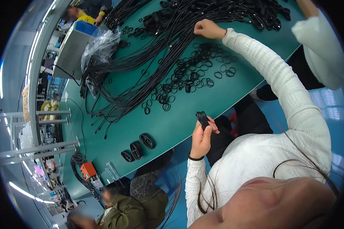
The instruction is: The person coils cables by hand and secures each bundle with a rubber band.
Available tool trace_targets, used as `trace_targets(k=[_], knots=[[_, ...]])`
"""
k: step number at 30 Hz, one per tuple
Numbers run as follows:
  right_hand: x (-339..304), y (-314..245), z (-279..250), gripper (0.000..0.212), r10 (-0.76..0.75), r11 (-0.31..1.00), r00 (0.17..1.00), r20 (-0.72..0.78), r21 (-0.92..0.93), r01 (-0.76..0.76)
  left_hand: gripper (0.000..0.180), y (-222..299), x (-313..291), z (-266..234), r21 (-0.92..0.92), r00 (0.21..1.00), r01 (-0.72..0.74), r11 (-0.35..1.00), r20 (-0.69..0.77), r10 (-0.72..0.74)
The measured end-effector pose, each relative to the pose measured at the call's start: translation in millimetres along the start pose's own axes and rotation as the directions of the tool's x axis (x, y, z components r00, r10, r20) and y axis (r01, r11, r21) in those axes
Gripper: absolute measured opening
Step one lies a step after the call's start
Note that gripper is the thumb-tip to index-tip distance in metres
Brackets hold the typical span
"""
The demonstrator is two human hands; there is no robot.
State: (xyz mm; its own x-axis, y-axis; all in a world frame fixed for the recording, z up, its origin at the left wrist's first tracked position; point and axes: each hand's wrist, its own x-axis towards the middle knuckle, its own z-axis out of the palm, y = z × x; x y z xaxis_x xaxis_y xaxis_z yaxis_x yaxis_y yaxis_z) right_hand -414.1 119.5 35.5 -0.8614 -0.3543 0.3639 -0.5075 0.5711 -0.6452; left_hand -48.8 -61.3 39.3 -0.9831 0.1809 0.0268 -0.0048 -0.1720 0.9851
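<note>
My left hand [201,141] is closed round a folded bundle of black cable [203,119], held upright just off the table's front edge. Stretched out over the table, my right hand [210,29] has its fingers pinched together at the long black cables [149,63]. Those cables run loose in a thick bunch across the table toward the lower left. Between my two hands lie many small black rubber bands [187,76], scattered and heaped. Several neatly wound cable coils [135,150] stand near the front edge, left of my left hand.
The green table [160,128] carries more black cables [256,17] at the far side. A grey box [70,49] and a clear plastic bag [99,44] stand at the left, an orange box [88,170] lower down. Co-workers sit at the lower left, far left and right.
</note>
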Motion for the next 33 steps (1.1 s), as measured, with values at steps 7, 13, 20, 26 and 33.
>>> trace_targets(k=[7,13,20,26,33], knots=[[-30,-47,-26,0.016,0.222,0.841,0.912,0.345,0.405,-0.358,0.018,15,53,-7,-0.102,0.965,-0.146,0.984,-0.236,0.118],[-63,-91,-30,0.015,0.029,0.843,0.914,0.404,0.481,-0.239,0.019,31,168,-14,-0.152,0.937,-0.219,0.964,-0.309,0.164],[-70,-77,-21,0.014,-0.173,0.886,0.981,0.091,0.45,0.115,0.021,9,202,-1,-0.263,0.962,-0.149,0.953,-0.262,0.078],[-66,-64,-27,0.015,0.277,0.608,0.919,0.28,0.689,-0.394,0.021,6,207,-15,-0.069,0.937,-0.1,0.993,-0.342,0.071],[-72,-52,-15,0.013,-0.056,0.942,0.988,-0.143,0.321,0.099,0.026,23,208,-18,0.806,0.854,-0.061,0.588,-0.263,0.448]])
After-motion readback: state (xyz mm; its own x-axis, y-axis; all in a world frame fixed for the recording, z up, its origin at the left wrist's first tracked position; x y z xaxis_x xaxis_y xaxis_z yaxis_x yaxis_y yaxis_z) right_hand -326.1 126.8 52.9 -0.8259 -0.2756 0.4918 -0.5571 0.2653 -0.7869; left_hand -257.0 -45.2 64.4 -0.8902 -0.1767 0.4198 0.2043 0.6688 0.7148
